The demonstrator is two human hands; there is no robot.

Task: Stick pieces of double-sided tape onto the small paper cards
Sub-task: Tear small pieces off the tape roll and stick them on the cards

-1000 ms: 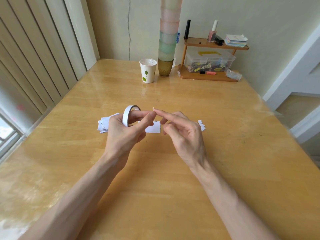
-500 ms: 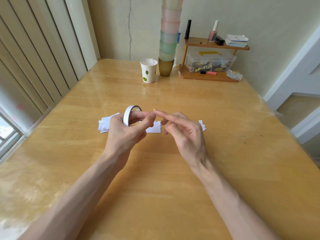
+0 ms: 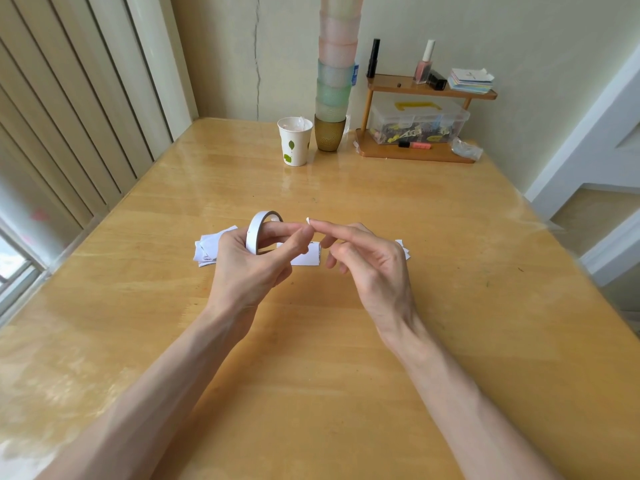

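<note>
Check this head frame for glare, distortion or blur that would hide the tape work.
Head view: daylight from the window at left puts soft glare on the glossy table near the left edge; wide-angle bending shows in the slats and doorway; the left hand with the tape roll and the right hand are sharp, but the white tape piece is tiny.

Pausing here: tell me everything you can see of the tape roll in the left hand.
The tape roll is a narrow white ring, seemingly paper-backed, with an open centre. It stands on edge above the table, touching no surface. The left hand holds it, a finger threaded through its hole and the thumb reaching toward the right hand. A tiny white bit shows at the right fingertip; whether it joins the roll is unclear. Small paper cards lie on the table beyond it.
</note>
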